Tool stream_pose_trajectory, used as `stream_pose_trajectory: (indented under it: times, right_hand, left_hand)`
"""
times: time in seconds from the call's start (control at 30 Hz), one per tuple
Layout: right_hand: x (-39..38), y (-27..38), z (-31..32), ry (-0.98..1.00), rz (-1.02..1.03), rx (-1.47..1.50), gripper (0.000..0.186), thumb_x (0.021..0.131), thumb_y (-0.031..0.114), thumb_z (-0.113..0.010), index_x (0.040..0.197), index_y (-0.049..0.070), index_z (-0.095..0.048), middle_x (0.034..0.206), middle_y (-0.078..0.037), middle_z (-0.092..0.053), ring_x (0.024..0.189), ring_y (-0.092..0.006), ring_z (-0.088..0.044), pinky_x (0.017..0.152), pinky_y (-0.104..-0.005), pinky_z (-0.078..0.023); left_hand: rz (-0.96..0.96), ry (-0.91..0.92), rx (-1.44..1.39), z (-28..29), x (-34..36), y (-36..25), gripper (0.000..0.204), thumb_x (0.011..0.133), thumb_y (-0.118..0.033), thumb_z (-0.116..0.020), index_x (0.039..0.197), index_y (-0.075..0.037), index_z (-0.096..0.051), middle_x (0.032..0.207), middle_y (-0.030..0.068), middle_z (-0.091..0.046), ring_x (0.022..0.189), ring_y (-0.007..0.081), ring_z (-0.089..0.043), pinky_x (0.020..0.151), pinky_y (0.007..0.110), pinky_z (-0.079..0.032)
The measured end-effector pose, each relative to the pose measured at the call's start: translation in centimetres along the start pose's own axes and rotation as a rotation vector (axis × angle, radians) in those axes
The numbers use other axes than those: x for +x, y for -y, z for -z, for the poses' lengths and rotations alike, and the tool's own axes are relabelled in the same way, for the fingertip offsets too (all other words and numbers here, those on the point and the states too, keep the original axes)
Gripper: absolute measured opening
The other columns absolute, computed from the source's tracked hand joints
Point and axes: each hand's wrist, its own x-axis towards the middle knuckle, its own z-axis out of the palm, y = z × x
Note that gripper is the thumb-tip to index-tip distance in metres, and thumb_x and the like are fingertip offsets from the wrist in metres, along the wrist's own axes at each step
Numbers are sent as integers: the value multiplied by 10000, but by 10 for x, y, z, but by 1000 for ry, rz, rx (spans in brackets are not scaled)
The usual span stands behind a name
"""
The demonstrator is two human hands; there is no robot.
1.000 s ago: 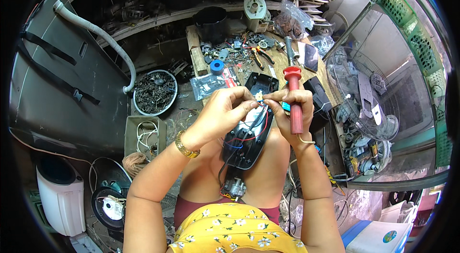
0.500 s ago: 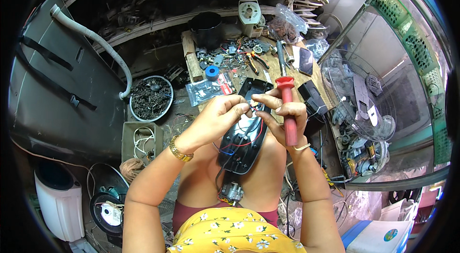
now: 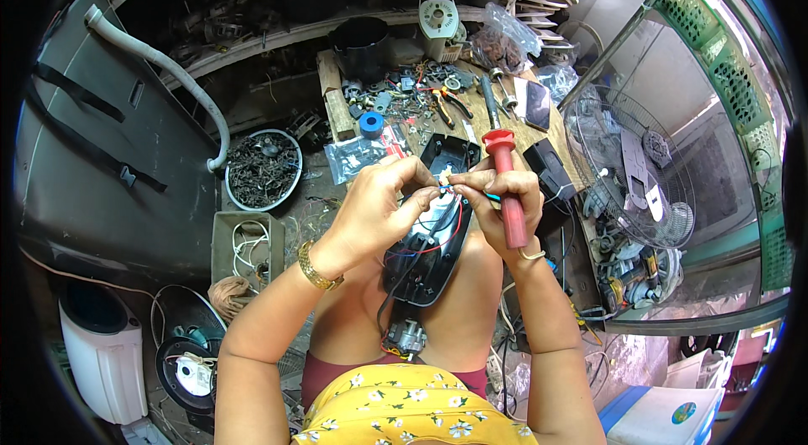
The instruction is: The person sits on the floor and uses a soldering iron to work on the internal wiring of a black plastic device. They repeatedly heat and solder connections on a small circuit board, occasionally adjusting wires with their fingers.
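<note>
My left hand (image 3: 379,197) pinches the end of a thin wire (image 3: 443,188) between thumb and forefinger. My right hand (image 3: 515,184) meets it there, its thumb and forefinger closed at the same wire ends. Tucked in the right hand's fingers is a soldering iron (image 3: 511,213), red-handled, its metal barrel pointing away from me. Beneath both hands a long black plastic housing (image 3: 417,277) lies open over my lap, with red, blue and black wires inside. A small metal motor (image 3: 408,335) sits between my thighs at its near end. Fingers partly hide the wire joint.
Ahead, a wooden board (image 3: 480,121) bears pliers (image 3: 450,106), blue tape (image 3: 371,125), loose small parts and a phone (image 3: 537,104). A basin of scrap (image 3: 263,171) and a grey bin (image 3: 244,247) stand left. At right are a fan guard (image 3: 631,167) and a black box (image 3: 551,171).
My right forefinger, raised before, has come down to pinch at the wires. Both hands' fingertips have shifted slightly, and the soldering iron has tilted and moved a little with the right hand.
</note>
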Motion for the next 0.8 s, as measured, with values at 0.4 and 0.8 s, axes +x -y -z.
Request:
stream_pose_trajectory:
  times: [0.4, 0.8]
  right_hand:
    - [4, -3, 3, 56, 36, 12, 540, 744, -1, -797, 1030, 165, -370, 1043, -142, -723, 1123, -310, -599, 945, -408, -462]
    - [-3, -7, 2, 8, -2, -10, 477, 796, -73, -730, 994, 130, -347, 836, -152, -732, 861, -213, -696, 891, -357, -462]
  left_hand:
    - [198, 94, -308, -5, -1, 14, 228, 1005, -187, -529, 905, 3, -606, 804, -22, -602, 726, 31, -474, 632, 216, -417]
    - [247, 134, -405, -3, 0, 17, 168, 978, -168, -580, 926, -13, -619, 866, -23, -613, 775, 28, -490, 678, 204, -417]
